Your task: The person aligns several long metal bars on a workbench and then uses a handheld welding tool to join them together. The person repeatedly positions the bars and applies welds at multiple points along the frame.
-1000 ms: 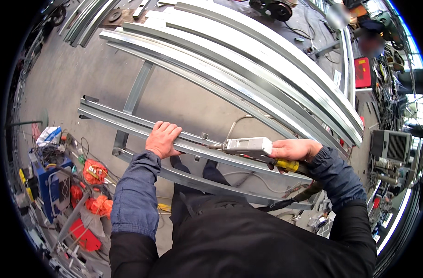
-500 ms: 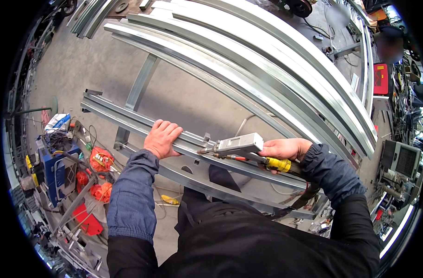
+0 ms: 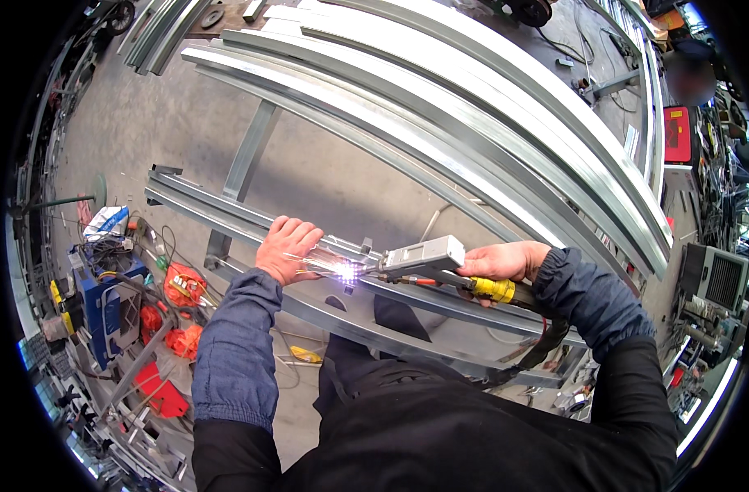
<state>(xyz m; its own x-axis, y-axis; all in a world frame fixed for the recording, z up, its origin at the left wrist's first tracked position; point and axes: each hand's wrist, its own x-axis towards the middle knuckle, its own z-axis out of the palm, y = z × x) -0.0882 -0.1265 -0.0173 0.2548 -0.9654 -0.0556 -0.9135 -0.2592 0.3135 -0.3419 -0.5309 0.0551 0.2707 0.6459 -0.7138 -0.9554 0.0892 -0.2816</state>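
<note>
My right hand is closed around the grip of a welding gun, which has a grey boxy body and a yellow band by the hand. A dark cable trails from its rear. At its tip a bright white-violet spark glows on a long steel channel, throwing thin sparks toward my other hand. My left hand grips that channel just left of the glow, fingers over its far edge. A small upright metal tab stands on the channel beside the gun's nose.
Several long galvanized profiles lie across the frame beyond the channel. At left stand a blue machine, orange bags and tangled cables. A red machine and a grey vented box stand at right.
A bright spark with flying streaks has appeared at the gun's tip, where none showed before. Both hands keep nearly the same places; the view has shifted slightly.
</note>
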